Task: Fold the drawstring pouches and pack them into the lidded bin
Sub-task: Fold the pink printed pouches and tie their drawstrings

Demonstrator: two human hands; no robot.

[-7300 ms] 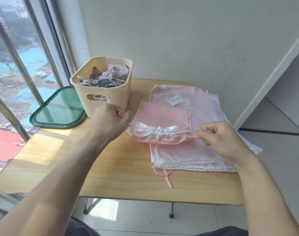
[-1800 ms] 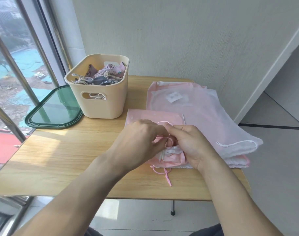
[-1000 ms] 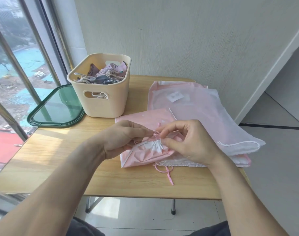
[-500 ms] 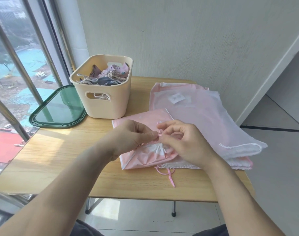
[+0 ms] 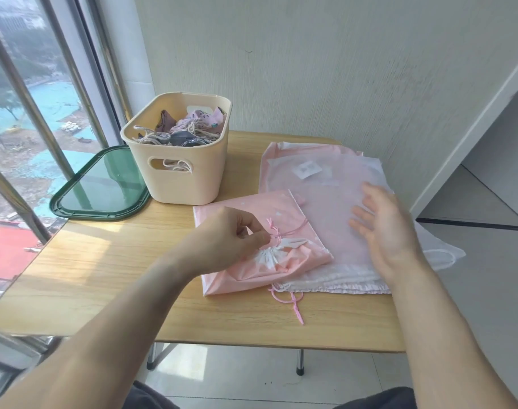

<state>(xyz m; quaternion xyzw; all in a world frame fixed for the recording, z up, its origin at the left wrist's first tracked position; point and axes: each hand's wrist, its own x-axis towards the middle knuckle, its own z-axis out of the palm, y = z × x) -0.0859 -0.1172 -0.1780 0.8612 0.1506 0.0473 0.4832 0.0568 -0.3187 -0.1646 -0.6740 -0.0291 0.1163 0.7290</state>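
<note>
A small pink drawstring pouch (image 5: 284, 262) lies on the wooden table (image 5: 104, 270), its mouth gathered shut and its pink cord knotted. My left hand (image 5: 231, 237) pinches that cord at the knot. My right hand (image 5: 384, 228) hovers open above the stack of larger pink and white pouches (image 5: 325, 184), holding nothing. The cream bin (image 5: 181, 175) stands at the back left with several folded pouches and cords inside. Its green lid (image 5: 101, 187) lies flat to the bin's left.
A window with metal bars runs along the table's left side, and a grey wall stands close behind it. A loose pink cord (image 5: 293, 302) from the lower pouch trails toward the table's front edge. Bare tabletop lies in front of the lid.
My right hand has let go of the cord and lifted away to the right, fingers spread. My left hand still pinches the knot on the gathered pouch.
</note>
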